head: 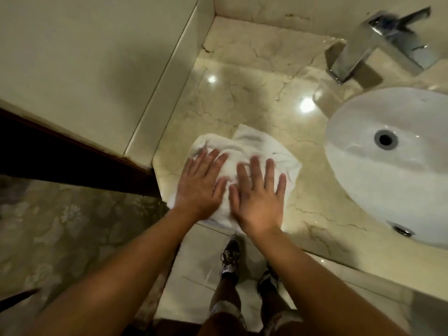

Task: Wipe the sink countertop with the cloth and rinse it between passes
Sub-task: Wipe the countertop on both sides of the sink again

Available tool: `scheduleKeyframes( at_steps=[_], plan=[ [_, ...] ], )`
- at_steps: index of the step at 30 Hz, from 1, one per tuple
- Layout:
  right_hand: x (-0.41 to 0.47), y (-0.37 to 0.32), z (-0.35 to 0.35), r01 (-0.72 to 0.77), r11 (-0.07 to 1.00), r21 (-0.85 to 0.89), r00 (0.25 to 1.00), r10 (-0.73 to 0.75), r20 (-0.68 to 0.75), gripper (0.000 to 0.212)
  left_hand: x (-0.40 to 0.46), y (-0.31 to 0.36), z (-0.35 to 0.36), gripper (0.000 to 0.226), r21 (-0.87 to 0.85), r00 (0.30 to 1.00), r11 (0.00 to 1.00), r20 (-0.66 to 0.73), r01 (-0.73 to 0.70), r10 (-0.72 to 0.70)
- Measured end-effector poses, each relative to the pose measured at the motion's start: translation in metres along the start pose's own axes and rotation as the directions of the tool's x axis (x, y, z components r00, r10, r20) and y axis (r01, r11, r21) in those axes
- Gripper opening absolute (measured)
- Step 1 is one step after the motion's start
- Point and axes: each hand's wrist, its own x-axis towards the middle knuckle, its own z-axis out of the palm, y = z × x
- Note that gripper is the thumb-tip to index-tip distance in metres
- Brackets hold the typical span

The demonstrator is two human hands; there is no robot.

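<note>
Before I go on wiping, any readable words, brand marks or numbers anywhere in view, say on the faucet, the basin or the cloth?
None can be read.
Faucet: chrome, motion-blurred, no mark legible.
Basin: plain white, no lettering visible.
Cloth: plain white under both flat hands, no tag showing.
Shoe: a small white patch with dark marks, too small and blurred to read.

Bare forearms, no sleeves, no rings on either hand (258,195); dark-and-white laced trainers (229,257) and bare lower legs.
</note>
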Motion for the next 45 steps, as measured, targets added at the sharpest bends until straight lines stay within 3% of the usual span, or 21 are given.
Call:
scheduleKeyframes(
  at_steps=[3,6,13,16,21,26,29,36,40,45],
  plan=[
    [0.006,-0.025,0.009,0.068,0.998,0.019,0.998,-0.067,-0.01,0.058,-0.009,-0.026,-0.005,0.06,-0.016,0.997,0.997,-0.02,0.071,-0.072],
    [0.0,-0.009,0.008,0.044,0.994,0.1,0.996,-0.035,-0.086,0.052,-0.007,-0.009,-0.001,0.06,0.02,0.997,0.997,-0.012,0.075,-0.075],
    [-0.069,0.121,-0.007,-0.084,0.996,-0.009,0.99,0.083,-0.118,0.057,-0.011,0.129,0.03,0.06,0.044,0.992,0.995,0.094,-0.091,0.086],
    [-0.082,0.143,-0.017,-0.152,0.988,-0.034,0.981,0.147,-0.128,0.058,-0.011,0.157,0.033,0.061,0.026,0.983,0.991,0.139,-0.128,0.124],
    [-0.066,0.103,-0.011,-0.168,0.985,-0.048,0.975,0.159,-0.154,0.056,-0.006,0.115,0.027,0.058,0.005,0.982,0.986,0.086,-0.169,0.168],
    [-0.045,0.038,0.002,-0.034,0.999,-0.029,0.991,0.03,-0.127,0.053,-0.022,0.046,0.019,0.057,0.018,0.999,0.999,0.006,-0.046,0.046],
    [-0.052,0.051,0.001,-0.009,1.0,0.016,0.986,0.011,-0.166,0.05,-0.029,0.061,0.018,0.059,0.038,1.0,0.999,0.027,-0.006,0.005],
    [-0.101,0.148,-0.015,-0.2,0.98,-0.02,0.965,0.193,-0.18,0.054,-0.014,0.168,0.041,0.061,0.029,0.965,0.977,0.168,-0.211,0.203],
    [-0.088,0.121,-0.012,-0.234,0.971,-0.055,0.966,0.226,-0.13,0.056,-0.011,0.139,0.034,0.057,0.02,0.963,0.969,0.123,-0.245,0.241],
    [-0.046,0.084,-0.011,-0.171,0.984,-0.054,0.983,0.167,-0.074,0.056,0.011,0.091,0.02,0.057,0.027,0.982,0.983,0.061,-0.18,0.178]
  ],
)
